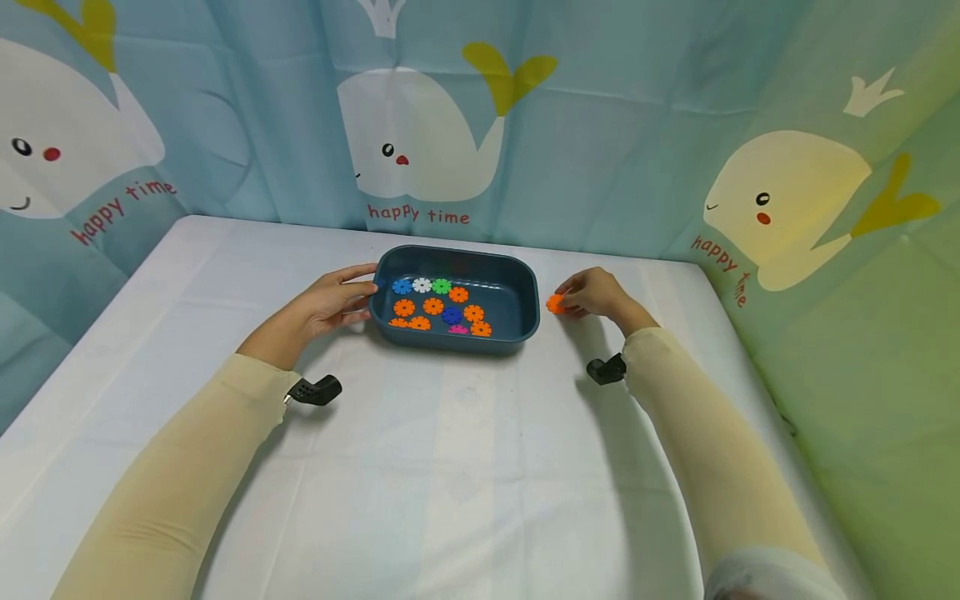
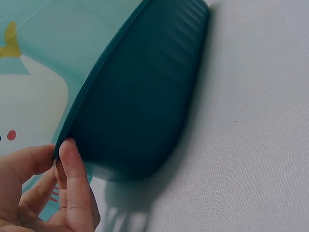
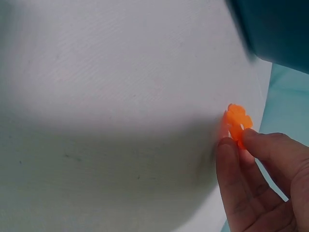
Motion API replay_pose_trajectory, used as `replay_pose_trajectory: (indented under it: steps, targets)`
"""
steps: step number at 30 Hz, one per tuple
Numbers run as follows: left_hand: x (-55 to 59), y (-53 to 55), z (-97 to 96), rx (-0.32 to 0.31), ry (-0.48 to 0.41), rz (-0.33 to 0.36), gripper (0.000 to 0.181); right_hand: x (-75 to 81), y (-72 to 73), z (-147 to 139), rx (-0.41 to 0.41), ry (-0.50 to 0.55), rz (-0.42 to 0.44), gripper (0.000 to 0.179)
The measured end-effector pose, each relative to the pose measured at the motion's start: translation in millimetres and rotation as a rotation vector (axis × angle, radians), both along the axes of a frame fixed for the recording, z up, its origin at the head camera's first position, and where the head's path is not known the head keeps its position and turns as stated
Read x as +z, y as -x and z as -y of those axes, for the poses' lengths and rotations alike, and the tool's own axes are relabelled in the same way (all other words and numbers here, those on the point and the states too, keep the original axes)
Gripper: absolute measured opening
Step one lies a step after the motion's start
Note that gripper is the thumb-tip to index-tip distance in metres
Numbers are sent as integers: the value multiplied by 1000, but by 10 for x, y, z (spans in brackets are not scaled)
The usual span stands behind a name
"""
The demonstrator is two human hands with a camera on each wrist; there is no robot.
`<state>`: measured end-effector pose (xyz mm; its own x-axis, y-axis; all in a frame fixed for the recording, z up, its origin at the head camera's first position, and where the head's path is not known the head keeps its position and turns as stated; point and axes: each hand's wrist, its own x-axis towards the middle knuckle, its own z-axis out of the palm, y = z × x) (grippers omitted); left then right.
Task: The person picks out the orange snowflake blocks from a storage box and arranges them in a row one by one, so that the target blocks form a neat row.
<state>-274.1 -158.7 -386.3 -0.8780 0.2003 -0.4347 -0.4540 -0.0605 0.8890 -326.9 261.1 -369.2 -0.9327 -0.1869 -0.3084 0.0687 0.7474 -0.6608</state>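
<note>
A dark teal rectangular basin [image 1: 517,292] stands on the table with several flower-shaped plastic discs in orange, blue, white, green and pink lying in it, such as the green disc [image 1: 442,286]. At its left end, my left hand [image 1: 330,304] pinches the rim between thumb and fingers; the left wrist view shows this grip on the basin wall [image 2: 130,96]. Just right of the basin, my right hand [image 1: 596,296] pinches an orange flower-shaped disc [image 3: 237,121] between thumb and fingertips, apart from the basin.
A white cloth covers the table [image 1: 420,467]. Behind and at the sides hangs a blue-green curtain [image 1: 607,167] printed with white whales. A black device [image 1: 317,390] is strapped at the left wrist, another black device [image 1: 606,369] at the right.
</note>
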Motion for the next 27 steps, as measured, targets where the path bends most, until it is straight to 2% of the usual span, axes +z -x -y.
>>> replay_pose_trajectory:
  steps: [11,19,27]
  targets:
    - [-8,0,-1,3,-14,8,58,-58,20,-24,-37,-33,21,28]
    - [-4,-2,-2,4,-14,10,58,-85,89,-92,-27,-60,21,28]
    - [-12,12,1,6,-3,11,58,107,15,32,13,-41,-24,32]
